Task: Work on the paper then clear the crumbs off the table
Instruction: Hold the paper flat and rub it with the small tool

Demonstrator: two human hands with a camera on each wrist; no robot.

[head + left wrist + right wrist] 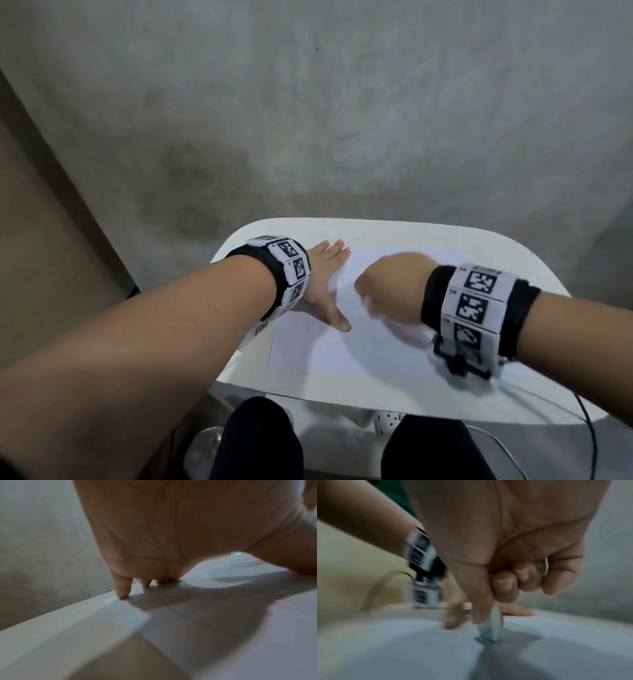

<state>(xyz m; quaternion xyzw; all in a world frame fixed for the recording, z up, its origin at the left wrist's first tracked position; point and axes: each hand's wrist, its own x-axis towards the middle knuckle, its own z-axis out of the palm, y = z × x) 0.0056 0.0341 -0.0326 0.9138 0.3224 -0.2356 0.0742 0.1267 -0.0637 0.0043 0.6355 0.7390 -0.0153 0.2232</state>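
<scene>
Right hand point(505, 561) pinches eraser point(491, 628); left hand point(322, 277) flat on paper point(376, 342). Rubbing hard might crumple it.

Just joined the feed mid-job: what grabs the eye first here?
The right hand, blurred with motion, grips a small white eraser block whose tip meets the white sheet of paper mid-table. Beside it, the left hand lies flat with straight fingers, pinning the sheet's left edge to the small white rounded table.

Paper sheet point(359, 329) looks smooth and matt, the table point(428, 236) is slightly glossy white plastic, the eraser point(491, 627) seems matt rubbery white, wall point(308, 102) rough grey plaster.
</scene>
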